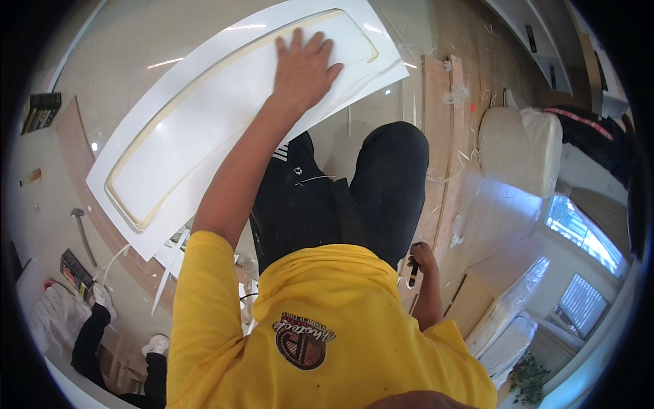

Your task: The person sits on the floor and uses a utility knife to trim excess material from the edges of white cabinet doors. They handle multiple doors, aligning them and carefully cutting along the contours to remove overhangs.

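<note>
A large glossy white panel (225, 109) lies tilted across the upper left, in front of my knees. A rounded outline runs inside its edges, lined in places with a cream strip (187, 92). My left hand (301, 71) is pressed flat on the panel near its far end, with fingers spread and nothing in them. Low at my right side, beside my thigh, my right hand (422, 256) is closed around a slim black tool with an orange part (413, 271). The tool's exact kind is too small to make out.
Long wooden boards (443, 157) lie to the right amid thin pale offcuts. A hammer (83, 235) rests on the floor at left. Another person's legs with white shoes (102, 300) show lower left. At right are a plastic-wrapped pale piece (518, 150) and dark clothing (593, 136).
</note>
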Demonstrator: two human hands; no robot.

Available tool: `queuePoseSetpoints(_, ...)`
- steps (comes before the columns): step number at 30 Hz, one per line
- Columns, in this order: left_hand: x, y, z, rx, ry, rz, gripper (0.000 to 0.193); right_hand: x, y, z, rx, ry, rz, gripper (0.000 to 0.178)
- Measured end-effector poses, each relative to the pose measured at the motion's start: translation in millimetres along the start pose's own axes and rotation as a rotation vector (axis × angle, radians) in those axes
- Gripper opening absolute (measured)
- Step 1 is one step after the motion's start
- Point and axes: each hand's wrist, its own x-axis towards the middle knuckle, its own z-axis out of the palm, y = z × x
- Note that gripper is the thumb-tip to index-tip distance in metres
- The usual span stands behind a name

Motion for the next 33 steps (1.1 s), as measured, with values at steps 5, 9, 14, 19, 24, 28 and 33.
queuePoseSetpoints(5,33.1,2.8,8.1,0.028,-0.022,0.099,0.056,-65.9,-123.4,-82.6,-0.069,0.082,-0.031,0.027)
queuePoseSetpoints(9,47.2,9.9,13.0,-0.036,0.011,0.048,0.056,-91.2,-234.4,-116.1,-0.349,0.171,-0.148,0.028)
queuePoseSetpoints(14,58.1,19.6,16.7,0.003,-0.022,-0.006,0.056,-59.7,-346.1,-111.5,-0.909,0.429,-0.652,0.030)
queuePoseSetpoints(19,60.8,14.7,13.4,-0.067,0.058,0.010,0.055,-45.1,-439.6,-79.0,-0.715,0.375,-0.703,0.029)
queuePoseSetpoints(24,59.7,14.8,14.0,-0.096,0.058,-0.024,0.057,-31.4,-540.3,-49.8,-0.682,0.445,-0.855,0.036)
queuePoseSetpoints(28,61.6,17.4,11.4,-0.163,0.053,-0.067,0.057,-21.2,-609.1,-18.7,-0.517,0.312,-1.081,0.033)
queuePoseSetpoints(33,56.6,18.4,5.4,-0.098,-0.009,-0.085,0.058,-17.2,-688.9,19.5,-0.156,-0.224,-0.908,0.032)
